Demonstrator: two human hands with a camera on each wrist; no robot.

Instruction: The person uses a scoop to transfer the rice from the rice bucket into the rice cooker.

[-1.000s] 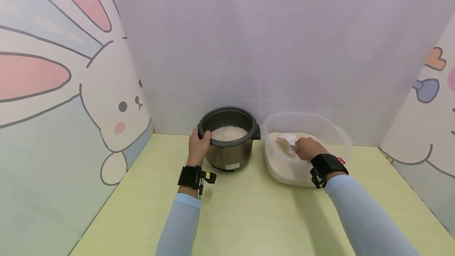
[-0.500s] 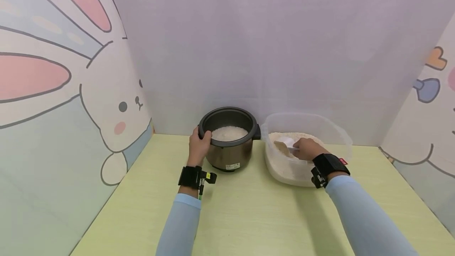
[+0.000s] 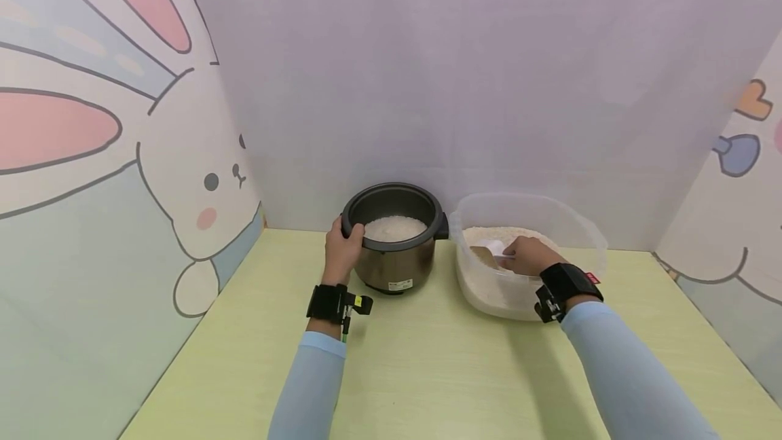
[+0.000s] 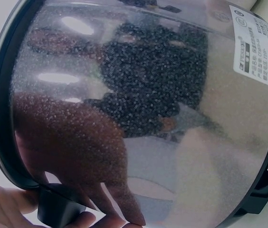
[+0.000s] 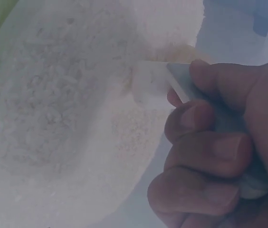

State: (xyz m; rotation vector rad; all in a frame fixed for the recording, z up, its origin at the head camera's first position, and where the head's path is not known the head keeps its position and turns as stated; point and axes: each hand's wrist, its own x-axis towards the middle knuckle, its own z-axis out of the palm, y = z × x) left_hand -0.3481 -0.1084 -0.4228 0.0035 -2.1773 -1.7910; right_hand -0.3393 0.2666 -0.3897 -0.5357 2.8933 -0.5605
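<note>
My left hand (image 3: 343, 253) grips the left side of a brown rice cooker (image 3: 394, 267), thumb over its dark rim and fingers around the black side handle (image 4: 58, 206). White rice (image 3: 396, 228) lies inside the cooker's pot. To the right, my right hand (image 3: 530, 256) reaches inside a clear plastic container (image 3: 588, 233), its fingers curled round the handle of a white scoop (image 3: 495, 247). The scoop sits in the rice (image 5: 53, 104) there, its front part partly hidden. In the right wrist view the thumb presses along the handle (image 5: 184, 78).
Cooker and container stand side by side on a pale yellow-green table (image 3: 415, 372), close to the lilac back curtain (image 3: 440, 87). Side walls with cartoon drawings rise at left and right. A white label (image 4: 255, 47) is on the cooker's side.
My right hand has shifted slightly, and the scoop has tilted and sunk a little lower into the container's rice. My left hand and the cooker have stayed in place.
</note>
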